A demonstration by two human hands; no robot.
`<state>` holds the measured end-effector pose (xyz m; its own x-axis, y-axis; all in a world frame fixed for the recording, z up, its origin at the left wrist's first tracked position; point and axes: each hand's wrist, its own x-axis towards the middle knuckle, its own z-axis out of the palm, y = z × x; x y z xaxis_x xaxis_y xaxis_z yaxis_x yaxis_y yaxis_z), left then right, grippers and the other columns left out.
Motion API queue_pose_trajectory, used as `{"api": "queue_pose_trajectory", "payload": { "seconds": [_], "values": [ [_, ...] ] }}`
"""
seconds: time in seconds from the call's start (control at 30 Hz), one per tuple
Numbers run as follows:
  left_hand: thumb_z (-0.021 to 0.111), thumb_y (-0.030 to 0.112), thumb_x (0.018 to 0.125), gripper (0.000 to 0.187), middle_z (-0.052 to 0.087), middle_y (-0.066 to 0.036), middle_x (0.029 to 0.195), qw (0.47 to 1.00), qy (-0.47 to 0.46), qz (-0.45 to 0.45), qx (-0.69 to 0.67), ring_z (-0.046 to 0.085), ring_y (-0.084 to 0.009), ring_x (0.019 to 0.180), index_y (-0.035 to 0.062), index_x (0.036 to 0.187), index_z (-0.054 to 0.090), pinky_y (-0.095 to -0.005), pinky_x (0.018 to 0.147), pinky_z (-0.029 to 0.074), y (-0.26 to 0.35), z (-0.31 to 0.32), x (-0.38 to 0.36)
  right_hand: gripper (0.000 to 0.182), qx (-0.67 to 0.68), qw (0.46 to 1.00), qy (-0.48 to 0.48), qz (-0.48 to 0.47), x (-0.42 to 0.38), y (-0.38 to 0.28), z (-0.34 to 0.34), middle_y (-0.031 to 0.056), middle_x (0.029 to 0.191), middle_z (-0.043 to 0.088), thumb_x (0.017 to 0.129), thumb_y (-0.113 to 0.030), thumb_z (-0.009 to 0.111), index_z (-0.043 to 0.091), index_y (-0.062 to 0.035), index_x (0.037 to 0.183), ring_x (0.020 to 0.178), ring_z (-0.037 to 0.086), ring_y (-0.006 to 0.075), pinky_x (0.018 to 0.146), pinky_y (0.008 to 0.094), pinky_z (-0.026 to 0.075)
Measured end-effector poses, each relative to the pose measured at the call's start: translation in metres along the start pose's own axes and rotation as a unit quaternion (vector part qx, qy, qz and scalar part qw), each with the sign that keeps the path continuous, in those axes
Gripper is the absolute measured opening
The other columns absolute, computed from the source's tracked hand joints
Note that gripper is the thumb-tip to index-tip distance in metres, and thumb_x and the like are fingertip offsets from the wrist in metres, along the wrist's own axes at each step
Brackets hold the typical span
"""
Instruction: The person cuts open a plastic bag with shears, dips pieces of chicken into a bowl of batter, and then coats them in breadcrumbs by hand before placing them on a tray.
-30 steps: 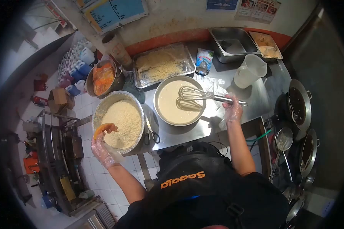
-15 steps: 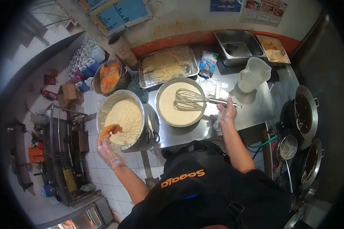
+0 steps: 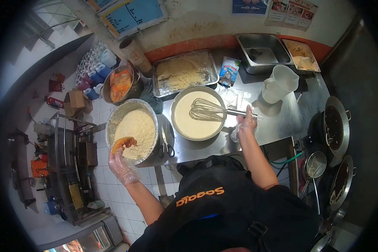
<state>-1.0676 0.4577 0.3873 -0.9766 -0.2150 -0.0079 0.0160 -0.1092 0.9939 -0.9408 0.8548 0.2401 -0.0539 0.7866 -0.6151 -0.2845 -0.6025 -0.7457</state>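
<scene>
My left hand point(image 3: 121, 166), in a clear plastic glove, pinches an orange, curved piece of meat point(image 3: 125, 143) at the near left rim of a metal bowl point(image 3: 109, 119). Pale, crumbly flour point(image 3: 136, 124) fills that bowl. My right hand point(image 3: 247, 124), also gloved in clear plastic, grips the handle of a wire whisk point(image 3: 206, 109). The whisk's wires lie over a second metal bowl point(image 3: 175, 129) of smooth cream-coloured batter point(image 3: 185, 113). Part of the meat is hidden by my fingers.
Black-handled scissors point(image 3: 169, 147) lie between the bowls. Behind are a crumb-filled tray point(image 3: 216, 78), a pouch point(image 3: 229, 71), a deep steel pan point(image 3: 264, 67) and a plastic pitcher point(image 3: 277, 86). A pot point(image 3: 106, 94) holds orange food. Woks of dark liquid point(image 3: 347, 126) stand right.
The whisk and my right hand have shifted slightly left. My left hand, still holding the meat, has moved very slightly to the right.
</scene>
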Motion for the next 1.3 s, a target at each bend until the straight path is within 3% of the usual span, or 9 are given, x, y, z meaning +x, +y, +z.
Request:
{"api": "queue_pose_trajectory", "payload": {
  "seconds": [0.4, 0.63, 0.7, 0.77, 0.97, 1.07, 1.13, 1.23, 1.3],
  "values": [
    [0.058, 0.012, 0.079, 0.027, 0.061, -0.01, 0.094, 1.0, 0.001, -0.001, 0.013, 0.06, -0.021, 0.087, -0.0018, 0.102, 0.061, -0.0312, 0.081, 0.049, -0.003, 0.007, -0.003, 0.035, 0.073, 0.987, 0.077, 0.122, 0.017, 0.009, 0.004, 0.0109, 0.077, 0.058, 0.079, -0.027, 0.076, 0.06, -0.0036, 0.099, 0.044, 0.054, 0.0188, 0.037, 0.0228, 0.045],
    [0.057, 0.011, 0.077, 0.027, 0.061, -0.012, 0.095, 1.0, -0.017, -0.004, -0.022, 0.058, -0.0212, 0.087, -0.0043, 0.099, 0.062, -0.0311, 0.082, 0.047, 0.006, 0.02, -0.011, 0.043, 0.169, 0.968, 0.004, 0.186, 0.025, -0.021, -0.001, 0.0118, 0.084, 0.053, 0.08, -0.028, 0.074, 0.046, -0.0082, 0.106, 0.048, 0.052, 0.0167, 0.036, 0.0199, 0.045],
    [0.057, 0.011, 0.077, 0.028, 0.061, -0.011, 0.093, 1.0, -0.01, 0.006, -0.012, 0.058, -0.0212, 0.089, -0.0058, 0.099, 0.062, -0.0317, 0.083, 0.047, 0.012, 0.024, -0.017, 0.042, 0.201, 0.965, -0.049, 0.162, 0.036, -0.046, -0.01, 0.0063, 0.078, 0.054, 0.082, -0.033, 0.071, 0.046, -0.0122, 0.109, 0.049, 0.051, 0.0123, 0.038, 0.0189, 0.045],
    [0.058, 0.009, 0.078, 0.028, 0.061, -0.009, 0.094, 0.999, 0.016, -0.011, -0.03, 0.058, -0.0202, 0.087, -0.003, 0.103, 0.061, -0.0309, 0.081, 0.048, 0.011, 0.021, -0.017, 0.039, 0.224, 0.964, 0.001, 0.143, 0.04, -0.091, -0.014, 0.0031, 0.075, 0.054, 0.082, -0.036, 0.07, 0.048, -0.0143, 0.107, 0.05, 0.05, 0.0104, 0.04, 0.0178, 0.046],
    [0.059, 0.011, 0.077, 0.03, 0.06, -0.009, 0.094, 0.999, 0.001, -0.012, -0.048, 0.058, -0.0199, 0.089, -0.0013, 0.105, 0.06, -0.0318, 0.082, 0.047, 0.009, 0.015, -0.017, 0.042, 0.29, 0.946, 0.027, -0.145, 0.074, -0.23, -0.071, 0.0024, 0.066, 0.052, 0.086, -0.038, 0.067, 0.048, -0.0064, 0.107, 0.048, 0.051, 0.0128, 0.041, 0.0207, 0.042],
    [0.056, 0.013, 0.079, 0.029, 0.06, -0.011, 0.095, 1.0, -0.008, 0.01, -0.013, 0.057, -0.0211, 0.089, -0.004, 0.102, 0.062, -0.0325, 0.086, 0.045, 0.01, 0.013, -0.018, 0.037, 0.27, 0.911, 0.164, -0.263, 0.055, -0.274, -0.066, 0.0083, 0.065, 0.059, 0.085, -0.038, 0.068, 0.058, -0.0026, 0.086, 0.051, 0.057, 0.0119, 0.042, 0.0198, 0.044],
    [0.057, 0.012, 0.078, 0.03, 0.06, -0.01, 0.095, 0.999, 0.029, -0.006, -0.016, 0.058, -0.0207, 0.089, -0.0026, 0.104, 0.062, -0.0317, 0.084, 0.046, 0.011, 0.014, -0.02, 0.039, 0.085, 0.893, 0.181, -0.402, 0.048, -0.287, -0.063, 0.0109, 0.068, 0.061, 0.085, -0.037, 0.068, 0.062, 0.0012, 0.089, 0.05, 0.058, 0.0125, 0.041, 0.0213, 0.044],
    [0.059, 0.012, 0.077, 0.031, 0.061, -0.009, 0.095, 0.998, 0.055, -0.009, -0.011, 0.058, -0.0201, 0.088, -0.0014, 0.105, 0.061, -0.0306, 0.082, 0.047, 0.0, 0.008, -0.01, 0.041, -0.096, 0.919, 0.158, -0.348, 0.066, -0.299, -0.045, 0.0115, 0.066, 0.062, 0.086, -0.035, 0.068, 0.062, 0.0042, 0.098, 0.046, 0.056, 0.0135, 0.041, 0.0225, 0.045],
    [0.06, 0.012, 0.077, 0.031, 0.061, -0.009, 0.095, 0.999, 0.053, 0.004, 0.0, 0.058, -0.0199, 0.087, -0.0018, 0.105, 0.062, -0.0304, 0.081, 0.046, 0.002, 0.003, -0.008, 0.05, -0.098, 0.91, 0.081, -0.395, 0.108, -0.292, -0.042, 0.0139, 0.056, 0.061, 0.081, -0.044, 0.071, 0.059, 0.0047, 0.086, 0.041, 0.056, 0.0173, 0.044, 0.0255, 0.047]
  ]
}}
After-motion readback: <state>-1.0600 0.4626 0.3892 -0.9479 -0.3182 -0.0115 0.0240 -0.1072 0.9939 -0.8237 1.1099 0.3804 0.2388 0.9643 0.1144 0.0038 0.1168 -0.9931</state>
